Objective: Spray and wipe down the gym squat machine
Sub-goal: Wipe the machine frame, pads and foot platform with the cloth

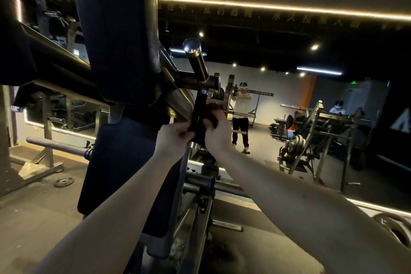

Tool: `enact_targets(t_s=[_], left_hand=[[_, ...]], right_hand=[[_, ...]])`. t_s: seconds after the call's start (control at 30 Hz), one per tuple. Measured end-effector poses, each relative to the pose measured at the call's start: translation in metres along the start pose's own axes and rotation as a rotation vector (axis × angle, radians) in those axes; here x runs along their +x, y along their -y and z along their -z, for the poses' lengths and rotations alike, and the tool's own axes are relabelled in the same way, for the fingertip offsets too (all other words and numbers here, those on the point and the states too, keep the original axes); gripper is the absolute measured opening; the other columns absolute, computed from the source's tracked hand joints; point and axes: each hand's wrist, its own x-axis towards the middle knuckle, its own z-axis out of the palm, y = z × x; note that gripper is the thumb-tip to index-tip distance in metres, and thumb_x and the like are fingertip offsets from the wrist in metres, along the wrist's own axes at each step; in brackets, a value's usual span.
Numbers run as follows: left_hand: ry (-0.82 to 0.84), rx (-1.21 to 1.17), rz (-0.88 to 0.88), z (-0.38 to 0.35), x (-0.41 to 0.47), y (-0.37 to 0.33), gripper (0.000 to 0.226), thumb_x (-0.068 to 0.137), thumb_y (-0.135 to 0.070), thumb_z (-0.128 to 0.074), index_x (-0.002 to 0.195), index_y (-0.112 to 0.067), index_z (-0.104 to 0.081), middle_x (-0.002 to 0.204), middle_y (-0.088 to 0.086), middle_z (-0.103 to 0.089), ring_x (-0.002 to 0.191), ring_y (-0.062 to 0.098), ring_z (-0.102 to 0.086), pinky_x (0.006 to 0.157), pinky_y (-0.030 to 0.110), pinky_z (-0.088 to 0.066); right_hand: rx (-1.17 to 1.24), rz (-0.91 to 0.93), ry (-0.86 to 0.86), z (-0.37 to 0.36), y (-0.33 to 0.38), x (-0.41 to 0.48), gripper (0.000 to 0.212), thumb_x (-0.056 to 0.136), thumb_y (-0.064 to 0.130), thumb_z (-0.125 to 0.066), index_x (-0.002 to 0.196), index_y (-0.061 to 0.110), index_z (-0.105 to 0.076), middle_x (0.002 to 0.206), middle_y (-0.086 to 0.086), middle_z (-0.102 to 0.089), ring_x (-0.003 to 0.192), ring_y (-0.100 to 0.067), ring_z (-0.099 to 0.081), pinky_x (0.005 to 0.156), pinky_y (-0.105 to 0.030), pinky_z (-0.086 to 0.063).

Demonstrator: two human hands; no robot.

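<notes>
Both hands grip the black handle (198, 115) between them — left hand (173, 138) low, right hand (216, 131) pressing a dark cloth (212, 115).

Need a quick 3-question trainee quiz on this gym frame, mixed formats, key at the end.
1. True or false: both hands are on the black handle grip of the squat machine.
2. What is held against the grip? A) a spray bottle B) a dark cloth C) nothing
3. Fill in: the chrome-capped bar sticks up ____ the hands.

Key: 1 true, the left hand and right hand close around the grip from either side. 2 B, a dark, reddish cloth shows by the right hand; no spray bottle is visible. 3 above.
</notes>
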Motion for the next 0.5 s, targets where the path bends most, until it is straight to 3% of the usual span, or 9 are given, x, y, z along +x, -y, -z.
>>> enact_targets(t_s=[0.07, 0.17, 0.27, 0.37, 0.5], left_hand=[[0.000, 0.006, -0.001, -0.001, 0.000, 0.002, 0.041, 0.095, -0.009, -0.071, 0.134, -0.016, -0.066, 0.119, -0.005, -0.073, 0.108, 0.001, -0.066, 0.089, 0.013, -0.050], [0.002, 0.005, -0.009, -0.001, -0.001, 0.002, 0.040, 0.096, -0.009, -0.069, 0.135, -0.016, -0.065, 0.115, -0.007, -0.073, 0.100, -0.005, -0.066, 0.081, 0.008, -0.051], [0.021, 0.003, 0.010, 0.001, -0.001, 0.002, 0.044, 0.096, -0.010, -0.070, 0.139, -0.013, -0.061, 0.124, -0.002, -0.071, 0.108, 0.000, -0.065, 0.083, 0.006, -0.048], [0.022, 0.011, 0.014, 0.002, -0.002, 0.000, 0.047, 0.096, -0.013, -0.071, 0.141, -0.013, -0.059, 0.129, -0.001, -0.069, 0.113, 0.002, -0.062, 0.082, 0.004, -0.044], [0.037, -0.043, 0.059, 0.004, -0.004, 0.000, 0.045, 0.097, -0.009, -0.069, 0.140, -0.015, -0.060, 0.122, -0.006, -0.071, 0.099, -0.006, -0.063, 0.075, 0.003, -0.049]], right_hand=[[-0.084, 0.024, 0.077, 0.008, -0.014, -0.016, 0.026, 0.102, 0.009, -0.058, 0.128, 0.015, -0.062, 0.107, 0.016, -0.060, 0.107, -0.005, -0.056, 0.097, -0.024, -0.047], [-0.169, -0.023, 0.186, 0.023, -0.017, -0.019, 0.023, 0.100, 0.017, -0.065, 0.122, 0.011, -0.067, 0.110, 0.002, -0.067, 0.104, -0.014, -0.062, 0.095, -0.031, -0.050], [-0.067, -0.071, 0.075, 0.025, 0.008, 0.014, 0.032, 0.098, 0.021, -0.067, 0.130, 0.017, -0.067, 0.124, -0.002, -0.069, 0.112, -0.017, -0.065, 0.102, -0.039, -0.053], [-0.039, -0.038, -0.028, 0.022, 0.034, 0.043, 0.032, 0.096, 0.020, -0.070, 0.127, 0.015, -0.069, 0.125, -0.004, -0.070, 0.117, -0.021, -0.066, 0.104, -0.047, -0.053], [-0.147, 0.061, -0.006, 0.013, 0.023, 0.021, 0.026, 0.093, 0.014, -0.072, 0.119, 0.014, -0.071, 0.129, -0.002, -0.063, 0.119, -0.014, -0.056, 0.109, -0.033, -0.043]])
